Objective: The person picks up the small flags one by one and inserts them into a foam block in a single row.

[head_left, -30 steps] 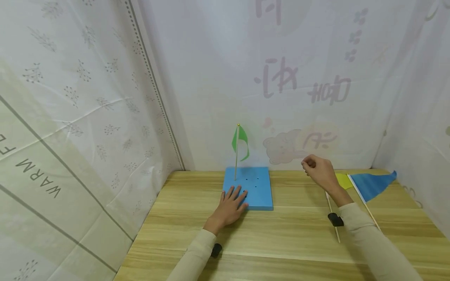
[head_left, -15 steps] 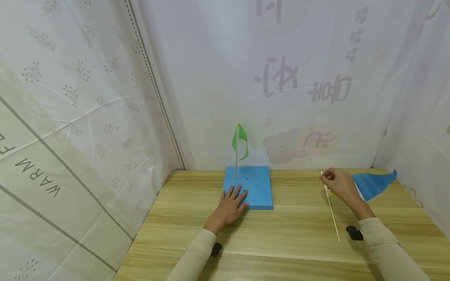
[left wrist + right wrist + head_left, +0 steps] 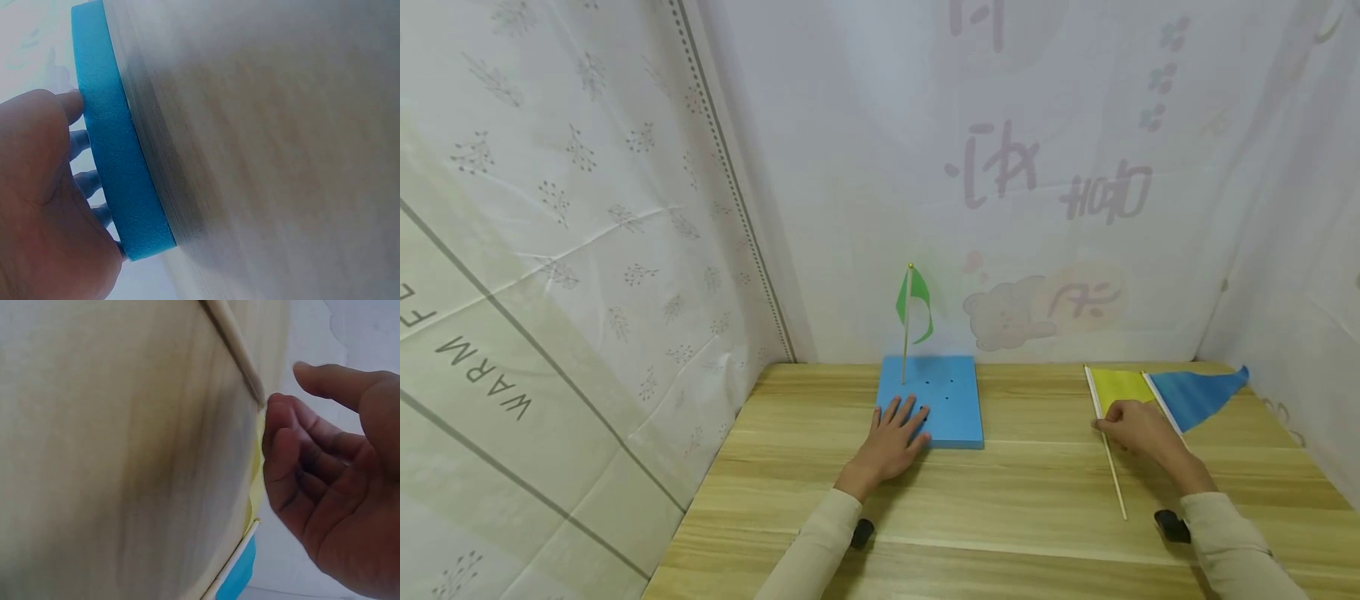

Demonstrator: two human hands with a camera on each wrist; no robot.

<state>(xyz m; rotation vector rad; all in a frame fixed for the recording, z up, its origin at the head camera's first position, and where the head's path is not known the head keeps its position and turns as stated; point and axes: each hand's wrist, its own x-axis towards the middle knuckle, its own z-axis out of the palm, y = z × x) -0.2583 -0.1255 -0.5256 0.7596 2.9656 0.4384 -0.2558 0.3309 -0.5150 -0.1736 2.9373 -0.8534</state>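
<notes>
My left hand [image 3: 887, 446] lies flat with spread fingers on the near-left part of a square blue block [image 3: 958, 421] dotted with small holes. The block's thick side edge fills much of the left wrist view. A green flag [image 3: 919, 285] on a thin pole stands upright in the block's far-left area. At the right, my right hand [image 3: 1138, 432] is over the pole of a yellow flag [image 3: 1116, 383] lying on the table. Its curled fingers [image 3: 284, 447] are right beside the pole [image 3: 231, 337] in the right wrist view, with the thumb held apart.
A blue triangular flag [image 3: 1198, 396] lies right of the yellow one, partly behind my right hand. The wooden table [image 3: 1022, 500] meets a printed white curtain [image 3: 850, 208] at the back, with more curtain on both sides.
My right hand has moved rightward and down, from in the air near the curtain to the yellow flag's pole. My left hand, the block and the green flag keep their places.
</notes>
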